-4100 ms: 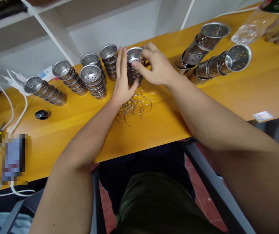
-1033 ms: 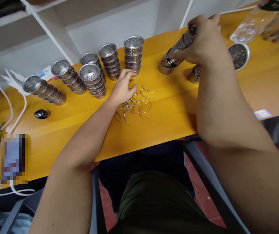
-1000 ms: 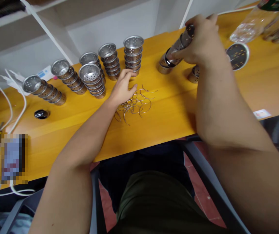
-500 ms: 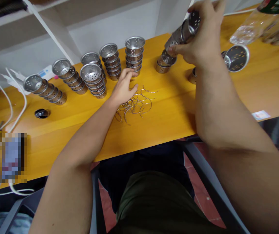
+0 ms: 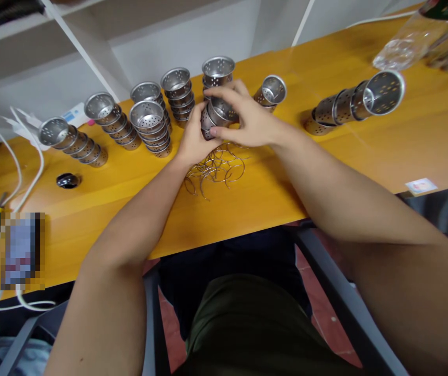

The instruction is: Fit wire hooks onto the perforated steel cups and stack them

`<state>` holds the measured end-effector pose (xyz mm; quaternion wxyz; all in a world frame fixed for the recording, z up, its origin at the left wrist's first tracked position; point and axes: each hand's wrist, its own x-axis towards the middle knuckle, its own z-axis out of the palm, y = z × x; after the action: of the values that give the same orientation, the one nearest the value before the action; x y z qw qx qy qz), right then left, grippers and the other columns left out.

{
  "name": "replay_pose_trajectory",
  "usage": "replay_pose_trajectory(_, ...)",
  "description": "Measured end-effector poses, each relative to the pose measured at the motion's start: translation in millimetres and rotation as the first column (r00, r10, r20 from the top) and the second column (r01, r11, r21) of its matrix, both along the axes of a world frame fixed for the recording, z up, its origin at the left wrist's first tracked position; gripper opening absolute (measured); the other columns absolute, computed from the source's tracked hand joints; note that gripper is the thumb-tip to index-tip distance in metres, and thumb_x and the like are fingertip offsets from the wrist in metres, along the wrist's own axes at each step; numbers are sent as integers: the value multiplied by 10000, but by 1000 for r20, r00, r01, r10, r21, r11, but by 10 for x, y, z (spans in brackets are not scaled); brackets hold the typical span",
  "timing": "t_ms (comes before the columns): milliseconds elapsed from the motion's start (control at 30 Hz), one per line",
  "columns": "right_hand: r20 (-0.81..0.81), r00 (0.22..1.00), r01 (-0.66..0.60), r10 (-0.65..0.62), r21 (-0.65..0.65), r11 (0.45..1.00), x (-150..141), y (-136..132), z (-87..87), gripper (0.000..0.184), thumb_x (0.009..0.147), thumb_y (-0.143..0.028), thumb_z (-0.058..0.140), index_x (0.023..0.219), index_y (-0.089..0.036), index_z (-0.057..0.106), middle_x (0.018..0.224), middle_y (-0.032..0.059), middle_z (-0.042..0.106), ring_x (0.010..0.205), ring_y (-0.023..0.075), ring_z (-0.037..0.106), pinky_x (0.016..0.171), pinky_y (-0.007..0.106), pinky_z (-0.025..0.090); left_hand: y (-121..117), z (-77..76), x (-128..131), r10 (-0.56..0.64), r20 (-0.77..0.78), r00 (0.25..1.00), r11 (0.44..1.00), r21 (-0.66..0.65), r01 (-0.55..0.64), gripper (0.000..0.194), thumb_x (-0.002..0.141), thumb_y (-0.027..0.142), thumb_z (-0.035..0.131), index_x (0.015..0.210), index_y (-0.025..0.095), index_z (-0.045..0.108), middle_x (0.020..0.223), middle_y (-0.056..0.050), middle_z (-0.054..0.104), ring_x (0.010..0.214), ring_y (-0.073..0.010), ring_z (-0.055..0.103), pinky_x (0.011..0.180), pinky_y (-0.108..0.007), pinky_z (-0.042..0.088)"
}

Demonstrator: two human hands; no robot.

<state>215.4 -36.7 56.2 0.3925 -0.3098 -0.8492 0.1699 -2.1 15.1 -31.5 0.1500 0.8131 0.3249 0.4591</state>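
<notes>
Right hand (image 5: pixel 247 122) curled round short nest of perforated cups (image 5: pixel 216 114), left hand (image 5: pixel 193 141) cupping far side. Held just above wire hook pile (image 5: pixel 216 168). Left of pile: six upright finished stacks (image 5: pixel 148 128). Right of pile: leaning stack (image 5: pixel 355 102) and small stack (image 5: pixel 271 92) left, apparently unsorted.

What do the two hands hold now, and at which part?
Both hands, left hand and right hand, hold a short stack of metal cups by its sides.
</notes>
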Motion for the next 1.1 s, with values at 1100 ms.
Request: replay_pose_trajectory(1100,3,996,-86,91,-293,952,307,-148,329,478,807,-811,870,1001,-402,716,1337,41,650,1105,380,562,1065,617,447,-390,458,-15,20,-120,993,999,-46,-26,874,898,746,753,1592,312,448,1586,-113,643,1516,-331,621,1354,-521,441)
